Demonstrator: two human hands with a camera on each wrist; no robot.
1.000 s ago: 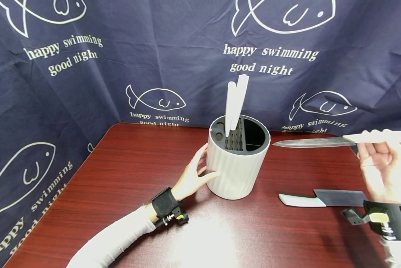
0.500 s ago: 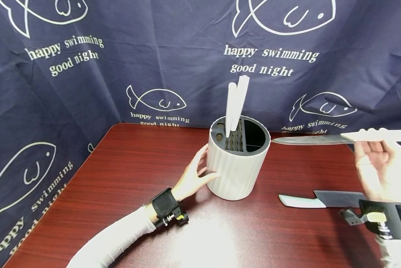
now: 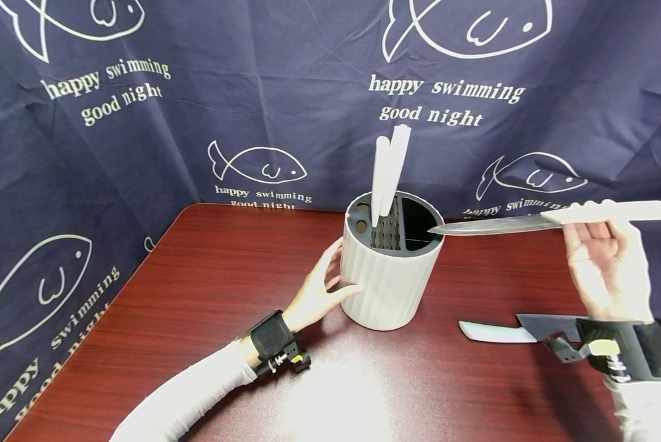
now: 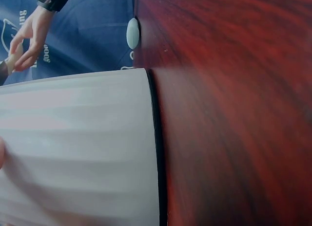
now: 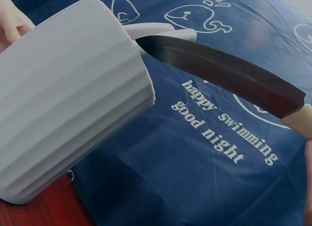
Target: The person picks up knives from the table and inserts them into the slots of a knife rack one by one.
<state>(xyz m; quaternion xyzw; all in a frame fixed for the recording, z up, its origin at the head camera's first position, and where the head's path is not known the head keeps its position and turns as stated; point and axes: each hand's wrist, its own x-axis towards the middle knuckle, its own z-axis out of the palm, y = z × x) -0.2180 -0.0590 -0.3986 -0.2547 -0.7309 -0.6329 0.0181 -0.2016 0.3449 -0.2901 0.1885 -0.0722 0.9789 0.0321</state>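
A white ribbed knife block [image 3: 386, 288] with a dark slotted top stands upright on the table. My left hand [image 3: 319, 298] holds its left side, thumb across the front and fingers round the back. Two white handles [image 3: 384, 175] rise from its slots. My right hand [image 3: 612, 264] grips the white handle of a kitchen knife [image 3: 491, 226], blade pointing left and roughly level. The knife's tip overlaps the block's open right compartment in the head view. In the right wrist view the blade [image 5: 229, 75] reaches towards the block's top rim [image 5: 146, 80].
A dark-bladed knife [image 3: 496, 332] with a pale green handle lies on the red-brown table [image 3: 242, 258] below my right hand, its blade partly hidden by the wrist camera mount [image 3: 568, 350]. A blue printed cloth [image 3: 308, 73] hangs behind the table.
My right hand has moved left with the knife, and the tip has gone from beside the block to over its right compartment. The left hand and the block have stayed put.
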